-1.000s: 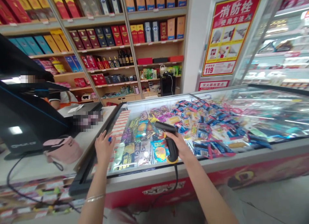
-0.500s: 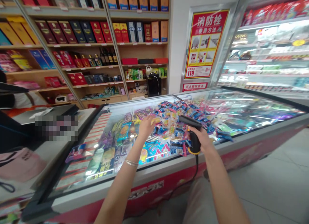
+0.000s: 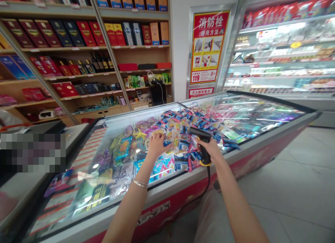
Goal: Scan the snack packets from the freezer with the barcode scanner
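My right hand (image 3: 213, 150) is wrapped round the handle of a black barcode scanner (image 3: 200, 132) with yellow trim, its head tilted toward the left over the packets. My left hand (image 3: 157, 145) is palm down, thumb and fingers apart, at the left side of a pile of small blue and pink snack packets (image 3: 183, 113). Clear packets with yellowish contents (image 3: 176, 140) lie between my two hands. What is directly under my left palm is hidden. The pile rests on the glass top of a chest freezer (image 3: 222, 180).
A counter (image 3: 75, 138) stands at the left, partly blurred out. Shelves with boxed bottles (image 3: 89, 33) and a red fire-hydrant sign (image 3: 209, 44) are behind. The scanner's cable (image 3: 208, 183) hangs down the freezer front. A lit display fridge (image 3: 282, 58) stands at the right.
My left hand has moved slightly left and down, and its fingers have spread from a yellow packet they were gripping. My right hand still holds the scanner. The view has swung right.
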The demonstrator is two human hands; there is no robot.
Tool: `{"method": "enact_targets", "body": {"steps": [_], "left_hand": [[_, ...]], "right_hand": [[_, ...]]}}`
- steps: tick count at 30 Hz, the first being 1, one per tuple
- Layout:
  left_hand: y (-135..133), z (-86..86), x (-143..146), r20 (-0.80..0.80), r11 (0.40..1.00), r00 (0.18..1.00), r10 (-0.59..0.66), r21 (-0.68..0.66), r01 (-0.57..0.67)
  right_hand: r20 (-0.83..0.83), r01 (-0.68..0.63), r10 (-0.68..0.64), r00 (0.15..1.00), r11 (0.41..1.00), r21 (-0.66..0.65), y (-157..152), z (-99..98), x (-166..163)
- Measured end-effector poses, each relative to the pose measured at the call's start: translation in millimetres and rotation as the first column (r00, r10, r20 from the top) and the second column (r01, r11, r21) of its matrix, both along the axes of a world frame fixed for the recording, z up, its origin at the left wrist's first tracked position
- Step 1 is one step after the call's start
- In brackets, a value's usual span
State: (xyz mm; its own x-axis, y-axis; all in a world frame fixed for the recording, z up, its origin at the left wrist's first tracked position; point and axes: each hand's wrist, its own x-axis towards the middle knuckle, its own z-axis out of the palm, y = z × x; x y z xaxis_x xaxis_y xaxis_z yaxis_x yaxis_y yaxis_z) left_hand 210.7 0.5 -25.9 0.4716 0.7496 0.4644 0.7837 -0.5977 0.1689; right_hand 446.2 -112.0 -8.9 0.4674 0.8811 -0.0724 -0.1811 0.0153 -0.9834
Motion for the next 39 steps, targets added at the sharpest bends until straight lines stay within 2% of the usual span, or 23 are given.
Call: {"method": "enact_targets", "body": {"steps": [5,9,13,15,16,17,19,21,22,23,25,27,34,36,39], "left_hand": [[0.4,0.8,-5.5,-0.090,0.999,0.996,-0.024,-0.033,0.021],[3.3,3.4,-5.8,-0.063,0.997,0.998,-0.030,-0.073,0.026],[8.4,7.8,-13.7,0.170,0.990,0.985,0.012,-0.142,0.013],[11.8,10.9,-19.0,0.384,0.985,0.922,0.055,-0.172,0.013],[13.3,12.6,-20.8,0.514,0.980,0.854,0.076,-0.197,0.031],[14.4,14.3,-22.0,0.653,0.971,0.752,0.093,-0.227,0.078],[15.0,17.7,-21.9,0.881,0.915,0.454,0.131,-0.284,0.286],[12.6,20.6,-19.5,0.968,0.786,0.129,0.215,-0.250,0.565],[10.6,21.7,-17.9,0.962,0.708,0.005,0.272,-0.204,0.676],[8.1,22.5,-16.3,0.940,0.633,-0.079,0.331,-0.159,0.757],[3.2,22.9,-12.9,0.891,0.525,-0.156,0.426,-0.102,0.845],[-0.8,21.6,-9.7,0.872,0.470,-0.160,0.463,-0.089,0.878],[-5.9,13.8,-1.5,0.924,0.424,-0.113,0.366,-0.058,0.904],[-7.2,13.3,0.4,0.936,0.436,-0.095,0.340,-0.067,0.897],[-8.4,13.6,2.7,0.941,0.487,-0.045,0.337,-0.133,0.864]], "right_hand": [[0.022,0.033,-0.032,0.999,0.999,-0.043,-0.2,6.8,-8.8],[0.042,0.045,-0.043,0.998,0.998,-0.044,0.5,8.4,-13.4],[0.049,0.045,-0.044,0.998,0.999,-0.012,1.2,5.2,-12.2],[0.062,0.036,-0.036,0.997,0.999,-0.001,0.8,5.0,-12.0],[0.071,0.027,-0.028,0.997,1.000,0.007,0.3,5.7,-12.6],[0.079,0.018,-0.019,0.997,1.000,0.020,-0.3,7.0,-13.8],[0.091,-0.008,0.003,0.996,0.999,0.054,-2.0,10.8,-17.7],[0.113,-0.031,0.022,0.993,0.996,0.079,-3.7,14.9,-22.8],[0.132,-0.041,0.030,0.991,0.996,0.084,-4.3,16.6,-25.3],[0.153,-0.054,0.040,0.987,0.995,0.087,-4.7,17.8,-27.6],[0.184,-0.087,0.069,0.980,0.992,0.090,-4.5,18.2,-31.1],[0.205,-0.123,0.103,0.973,0.988,0.088,-3.5,16.3,-32.9],[0.320,-0.153,0.134,0.938,0.988,0.035,-4.0,8.3,-35.1],[0.332,-0.175,0.157,0.930,0.984,0.025,-5.7,10.3,-38.1],[0.386,-0.198,0.180,0.905,0.980,0.006,-7.6,14.4,-43.7]]}}
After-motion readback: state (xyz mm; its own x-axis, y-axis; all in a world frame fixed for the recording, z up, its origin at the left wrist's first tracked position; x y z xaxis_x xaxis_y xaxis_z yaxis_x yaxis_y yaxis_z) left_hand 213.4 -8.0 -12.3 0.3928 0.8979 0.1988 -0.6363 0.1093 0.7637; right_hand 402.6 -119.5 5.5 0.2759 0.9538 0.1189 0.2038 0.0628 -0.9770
